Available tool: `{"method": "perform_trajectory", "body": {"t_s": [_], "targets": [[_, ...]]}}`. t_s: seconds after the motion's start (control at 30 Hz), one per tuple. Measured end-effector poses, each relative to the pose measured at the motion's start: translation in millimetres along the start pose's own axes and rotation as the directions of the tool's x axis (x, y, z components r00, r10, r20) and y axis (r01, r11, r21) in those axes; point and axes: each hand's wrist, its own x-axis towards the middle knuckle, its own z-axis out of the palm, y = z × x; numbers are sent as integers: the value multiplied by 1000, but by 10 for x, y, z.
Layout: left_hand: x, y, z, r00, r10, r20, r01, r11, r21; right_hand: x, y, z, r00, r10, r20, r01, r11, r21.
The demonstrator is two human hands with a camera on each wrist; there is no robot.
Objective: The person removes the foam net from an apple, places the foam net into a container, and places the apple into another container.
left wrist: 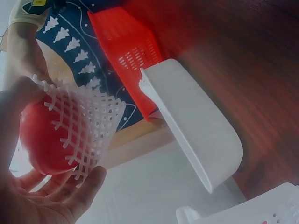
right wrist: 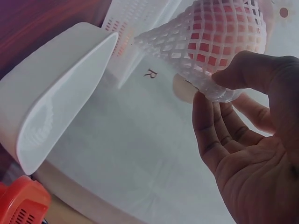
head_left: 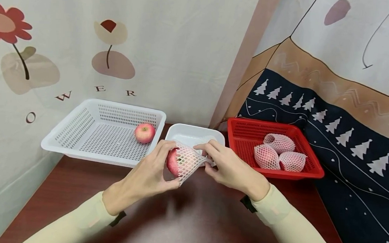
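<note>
A red apple [head_left: 173, 162] is partly covered by a white foam net sleeve [head_left: 189, 161], above the table in front of the small white tray. My left hand [head_left: 150, 171] grips the apple and the sleeve's edge between thumb and fingers. With thumb and fingertips my right hand [head_left: 230, 168] pinches the narrower end of the sleeve, also seen in the right wrist view. In the left wrist view the apple's bare side [left wrist: 42, 140] faces the left palm, and the net [left wrist: 88, 121] spreads over its other side.
A white basket [head_left: 67, 144] at the left holds one bare apple [head_left: 144, 133]. The small white tray [head_left: 177, 129] stands in the middle, with netting inside. At the right, a red basket [head_left: 244, 140] holds several net-wrapped apples [head_left: 266, 156]. Printed curtains hang behind.
</note>
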Motion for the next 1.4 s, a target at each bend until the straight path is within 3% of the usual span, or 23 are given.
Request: {"method": "perform_trajectory", "body": {"t_s": [0.57,0.87,1.13,1.4], "targets": [[15,-50,-35,998,-3,-59,5,1000,25,-11,171,33,999,50,0,-49,998,-39],[23,-110,-121,997,-53,-54,56,997,47,60,312,-15,994,112,-4,-112,992,-63],[61,-217,-213,996,-52,-73,56,997,52,176,395,-46,956,294,10,-293,954,-63],[65,-302,-262,995,-38,-96,45,997,67,348,468,15,917,398,-12,-398,916,-49]]}}
